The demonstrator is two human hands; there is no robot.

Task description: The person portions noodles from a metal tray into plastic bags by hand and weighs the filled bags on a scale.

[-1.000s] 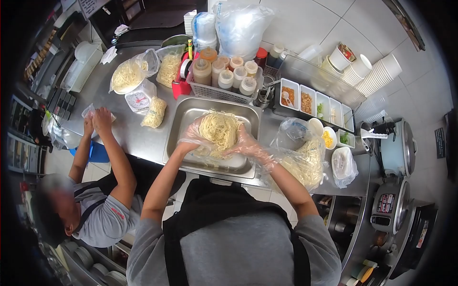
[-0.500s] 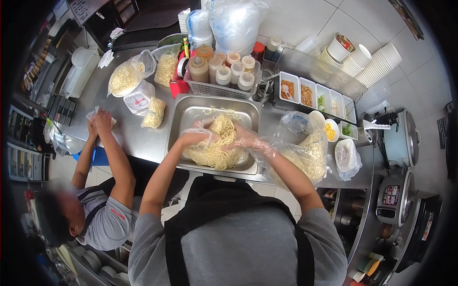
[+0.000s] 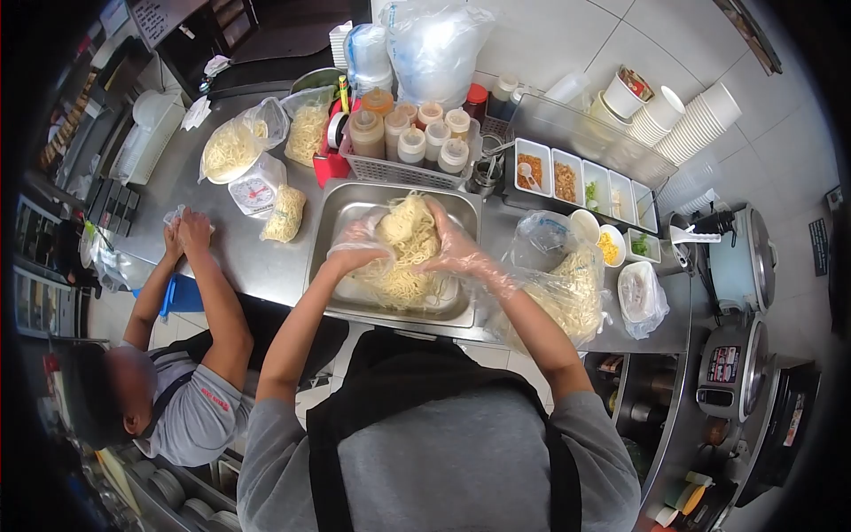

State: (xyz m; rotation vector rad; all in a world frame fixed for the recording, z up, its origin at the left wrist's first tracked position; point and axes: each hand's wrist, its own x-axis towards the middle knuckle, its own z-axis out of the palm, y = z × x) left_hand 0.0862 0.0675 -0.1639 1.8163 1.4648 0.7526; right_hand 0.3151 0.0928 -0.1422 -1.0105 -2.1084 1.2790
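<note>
Pale noodles [image 3: 409, 253] are bunched between my two hands, above and in a steel tray [image 3: 328, 208]. My left hand [image 3: 357, 248], in a clear plastic glove, holds the left side of the bunch. On the right side, my right hand [image 3: 454, 244], gloved the same way, grips the noodles with its fingers curved around them. Strands hang down toward the tray's bottom. Beside my right forearm lies an opened plastic bag of noodles [image 3: 576, 297].
A co-worker's hands [image 3: 189, 232] are at the counter on the left. Near them are a scale [image 3: 257, 191] and a small noodle bag [image 3: 284, 215]. Behind the tray stands a basket of sauce bottles [image 3: 408, 173]; topping trays [image 3: 567, 177] are at the right.
The noodles went down into the tray and spread, then were gathered and partly lifted again between my hands. The co-worker's hands shifted slightly.
</note>
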